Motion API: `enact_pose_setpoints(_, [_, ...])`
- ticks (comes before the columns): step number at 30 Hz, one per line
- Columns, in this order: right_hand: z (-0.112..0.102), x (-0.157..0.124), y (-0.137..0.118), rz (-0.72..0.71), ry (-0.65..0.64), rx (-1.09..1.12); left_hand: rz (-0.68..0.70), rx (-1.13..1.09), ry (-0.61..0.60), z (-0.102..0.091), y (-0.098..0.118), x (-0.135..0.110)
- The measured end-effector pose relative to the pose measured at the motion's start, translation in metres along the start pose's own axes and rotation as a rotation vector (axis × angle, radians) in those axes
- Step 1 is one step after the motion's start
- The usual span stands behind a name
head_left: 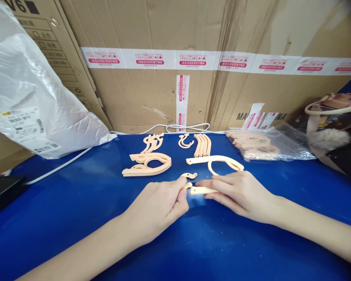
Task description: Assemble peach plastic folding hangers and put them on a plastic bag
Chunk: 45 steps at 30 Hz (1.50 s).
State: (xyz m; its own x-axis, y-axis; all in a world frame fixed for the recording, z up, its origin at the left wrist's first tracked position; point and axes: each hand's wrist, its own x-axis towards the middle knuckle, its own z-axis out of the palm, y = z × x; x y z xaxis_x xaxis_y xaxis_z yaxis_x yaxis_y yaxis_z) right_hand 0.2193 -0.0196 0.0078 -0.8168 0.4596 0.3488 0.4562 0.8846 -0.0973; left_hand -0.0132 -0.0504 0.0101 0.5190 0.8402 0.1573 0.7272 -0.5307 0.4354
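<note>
My left hand is closed, pinching a small beige plastic hook, most of it hidden by the fingers. Between the thumb and fingers of my right hand is a beige hanger arm with a hole at its end. The two held pieces almost meet; whether they touch, I cannot tell. Just beyond my left fingertips lies another curved beige hook piece, partly covered. Past my right knuckles rests a beige hanger part with a ring-shaped curve, and folded hanger parts lie to the left.
Farther back on the blue table are loose hooks, more hooks and several curved arms. A clear bag of parts lies at right, near a dark bag. A white package, cable and cardboard boxes border it.
</note>
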Motion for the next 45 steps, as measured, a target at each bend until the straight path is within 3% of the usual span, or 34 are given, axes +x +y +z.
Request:
enact_pose_setpoints(6, [-0.003, 0.002, -0.003, -0.029, 0.030, -0.077, 0.005, -0.004, -0.088, -0.005, 0.005, -0.002])
enact_pose_setpoints(15, [0.001, -0.002, -0.005, -0.029, 0.014, -0.083, 0.118, 0.401, -0.086, -0.002, 0.005, -0.002])
enact_pose_setpoints(25, [-0.003, -0.001, -0.007, 0.019, -0.072, 0.042, 0.288, 0.589, 0.086, 0.010, -0.004, -0.007])
enact_pose_setpoints(30, [-0.004, 0.000, -0.007, 0.056, -0.141, 0.133, 0.311, 0.735, 0.155, 0.011, 0.002, -0.008])
enact_pose_setpoints(37, [-0.007, 0.003, -0.005, 0.098, -0.160, 0.234, 0.351, 0.748, 0.288, 0.011, 0.004, -0.009])
enact_pose_setpoints(45, [-0.005, 0.003, -0.006, 0.107, -0.174, 0.252, 0.394, 0.710, 0.286, 0.007, 0.000, -0.008])
